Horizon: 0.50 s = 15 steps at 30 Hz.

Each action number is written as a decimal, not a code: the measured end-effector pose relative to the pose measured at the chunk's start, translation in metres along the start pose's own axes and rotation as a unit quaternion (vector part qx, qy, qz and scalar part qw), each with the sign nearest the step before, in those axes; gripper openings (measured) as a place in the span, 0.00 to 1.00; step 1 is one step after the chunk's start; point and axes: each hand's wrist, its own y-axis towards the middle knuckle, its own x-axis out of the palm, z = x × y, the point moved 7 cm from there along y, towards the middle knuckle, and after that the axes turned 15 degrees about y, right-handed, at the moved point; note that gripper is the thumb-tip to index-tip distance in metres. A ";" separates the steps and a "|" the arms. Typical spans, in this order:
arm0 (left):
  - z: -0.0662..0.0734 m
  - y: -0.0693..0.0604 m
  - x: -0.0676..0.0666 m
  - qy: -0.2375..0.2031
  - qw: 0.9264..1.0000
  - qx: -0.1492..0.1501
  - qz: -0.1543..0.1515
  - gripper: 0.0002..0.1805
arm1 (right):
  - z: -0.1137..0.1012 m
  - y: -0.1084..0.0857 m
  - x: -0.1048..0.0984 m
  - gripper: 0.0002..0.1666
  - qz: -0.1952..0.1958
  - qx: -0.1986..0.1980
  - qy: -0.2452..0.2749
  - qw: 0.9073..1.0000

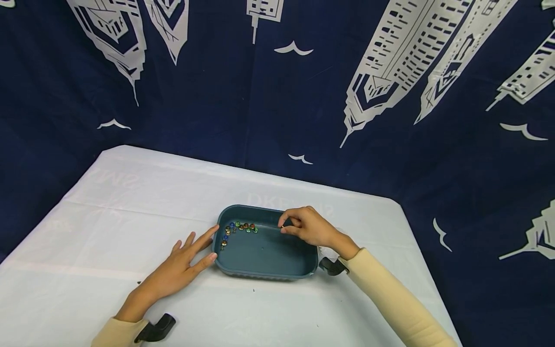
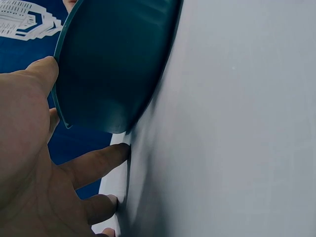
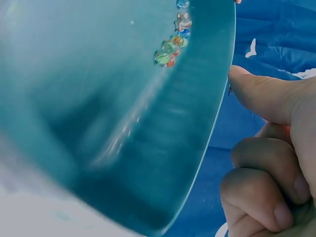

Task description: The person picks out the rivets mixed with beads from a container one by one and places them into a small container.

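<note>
A dark teal plastic basin (image 1: pixel 269 255) stands on the white-covered table. Several coloured glass marbles (image 1: pixel 246 226) lie along its far and left inner walls; the right wrist view shows a cluster of marbles (image 3: pixel 170 49) too. My left hand (image 1: pixel 182 265) has its fingers spread at the basin's left end, with thumb and index fingertip touching the rim. Over the far right part of the basin, my right hand (image 1: pixel 310 226) pinches a small marble (image 1: pixel 282 226) between thumb and index finger, mostly hidden by the fingertips. The other fingers of that hand (image 3: pixel 266 182) are curled in.
White cloth (image 1: pixel 130 207) covers the table, with small dark specks near the front. Behind hangs a navy curtain (image 1: pixel 260 111) with white building and bird prints. Black wrist mounts (image 1: pixel 157 327) sit at both sleeves. Something whitish and transparent lies partly hidden behind the right wrist.
</note>
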 end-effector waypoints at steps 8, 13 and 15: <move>0.000 0.001 0.000 0.000 1.000 0.000 -0.002 0.36 | 0.008 -0.019 -0.015 0.07 0.022 0.010 0.000 1.000; 0.000 0.001 0.000 -0.001 1.000 0.000 -0.003 0.36 | 0.012 -0.029 -0.023 0.07 0.033 0.018 0.001 0.999; 0.000 0.001 0.000 -0.001 1.000 0.000 -0.003 0.36 | 0.014 -0.033 -0.025 0.07 0.036 0.023 0.000 0.999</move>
